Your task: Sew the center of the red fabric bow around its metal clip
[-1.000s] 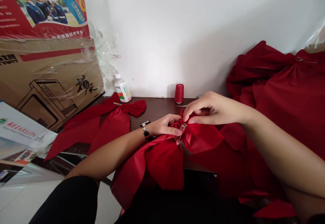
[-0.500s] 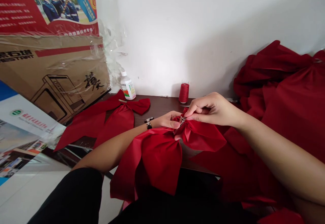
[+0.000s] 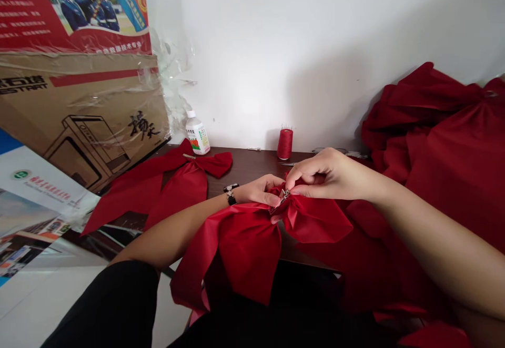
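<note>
Leaning at the counter's far left corner: a brown cardboard box (image 3: 79, 122), with a printed poster above it. Just right of it, on the dark wooden counter (image 3: 244, 165), a flat red cloth bow (image 3: 177, 180) lies with its tails trailing toward the left edge. A small white plastic bottle (image 3: 197, 139) stands upright behind it, close to the wall.

Left hand (image 3: 258, 190), dark band at the wrist: fingers (image 3: 272, 198) pressed together, pinching the gathered centre of the big red fabric bow (image 3: 248, 237) from the left. This bow sits at the counter's near edge, about centre. Its left loop and tail hang off the edge toward the lap; the right loop spreads out below the right hand. At the knot sits a small silver metal clip (image 3: 282, 197). At the far edge behind it, a red thread spool (image 3: 284, 144) stands upright, well apart from both hands.

Right hand (image 3: 325, 174): thumb and forefinger closed on the clip from above, other fingers curled in.

Far right: a heaped pile of red cloth (image 3: 445, 148) against the wall.

Handling estimate: the bow looks light, soft and limp. The sheen suggests slippery cloth, so the pleats would likely slide open if the pinch eases. The best hold appears to be the gathered centre, just beside the clip, since the loops would crease. The clip looks small and stiff, probably sprung.
</note>
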The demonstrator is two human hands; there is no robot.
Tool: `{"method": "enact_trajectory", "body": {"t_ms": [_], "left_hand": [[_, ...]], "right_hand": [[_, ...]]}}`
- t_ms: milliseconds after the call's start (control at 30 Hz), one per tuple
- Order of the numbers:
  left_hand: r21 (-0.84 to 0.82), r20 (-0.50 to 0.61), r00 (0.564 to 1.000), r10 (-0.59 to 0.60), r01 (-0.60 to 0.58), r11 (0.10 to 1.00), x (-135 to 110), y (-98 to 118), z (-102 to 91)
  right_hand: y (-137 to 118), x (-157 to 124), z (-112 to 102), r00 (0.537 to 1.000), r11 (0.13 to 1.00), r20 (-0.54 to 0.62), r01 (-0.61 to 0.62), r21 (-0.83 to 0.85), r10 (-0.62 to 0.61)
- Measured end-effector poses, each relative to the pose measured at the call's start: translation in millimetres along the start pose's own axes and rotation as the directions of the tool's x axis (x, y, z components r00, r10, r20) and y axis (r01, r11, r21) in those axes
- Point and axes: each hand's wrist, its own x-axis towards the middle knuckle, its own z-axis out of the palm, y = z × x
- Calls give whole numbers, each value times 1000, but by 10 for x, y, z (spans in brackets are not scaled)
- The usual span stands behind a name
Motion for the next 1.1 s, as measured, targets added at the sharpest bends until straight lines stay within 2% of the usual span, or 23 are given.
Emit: {"method": "enact_trajectory", "body": {"t_ms": [133, 267, 467, 633, 833, 967, 1100], "left_hand": [[-13, 17, 1000, -3, 3, 1000, 2, -13, -9], [-35, 41, 999, -10, 11, 999, 1, -2, -17], [-50, 209, 978, -16, 27, 998, -5, 25, -32], [-54, 237, 971, -27, 41, 998, 10, -18, -70], [-40, 338, 931, -135, 157, 987, 19, 0, -86], [-56, 371, 916, -155, 189, 980, 6, 48, -108], [-79, 290, 953, -92, 120, 990, 5, 44, -121]], "right_hand": [[6, 12, -17, 998, 999, 62, -24, 42, 21], [-16, 10, -66, 990, 1000, 138, -9, -22, 12], [2, 17, -60, 981, 998, 191, -30, 53, 20], [53, 34, -23, 976, 996, 215, -58, 66, 43], [88, 44, 11, 954, 994, 292, -89, 62, 67], [139, -1, -140, 966, 990, 232, -131, 53, 115], [35, -135, -452, 983, 976, 88, -174, 133, 163]]}}
